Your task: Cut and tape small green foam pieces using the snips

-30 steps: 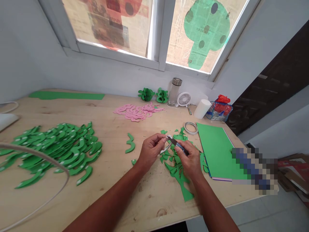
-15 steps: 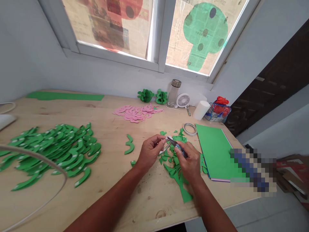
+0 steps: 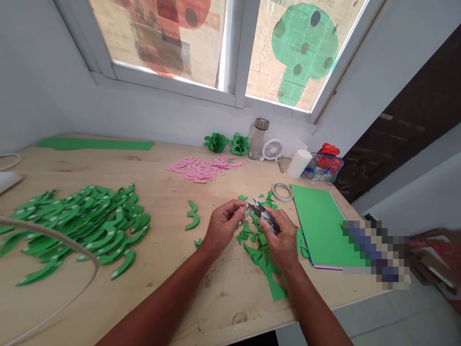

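My left hand (image 3: 224, 225) pinches a small whitish strip (image 3: 248, 209) between thumb and fingertips. Scissors (image 3: 262, 215) are held in my right hand (image 3: 283, 238), their blades apart and pointing at the strip. Beneath both hands lie green paper scraps (image 3: 270, 283). A wavy green cutout (image 3: 192, 215) rests to the left of my left hand. Farther left spreads a large heap of curved green cutouts (image 3: 104, 228) with small white patches on them. Pink cutouts (image 3: 200, 169) lie in a pile beyond my hands.
A tape roll (image 3: 283, 192) and green sheets (image 3: 324, 226) lie at the right. Along the wall stand green paper ornaments (image 3: 217, 142), a bottle (image 3: 258, 139), a fan (image 3: 272, 149), a white roll (image 3: 299, 163) and a clear bag (image 3: 324, 166). A cable (image 3: 72, 240) arcs across the left.
The scissor blades have spread apart beside the strip. Both hands stay in nearly the same place, and the view has shifted slightly.
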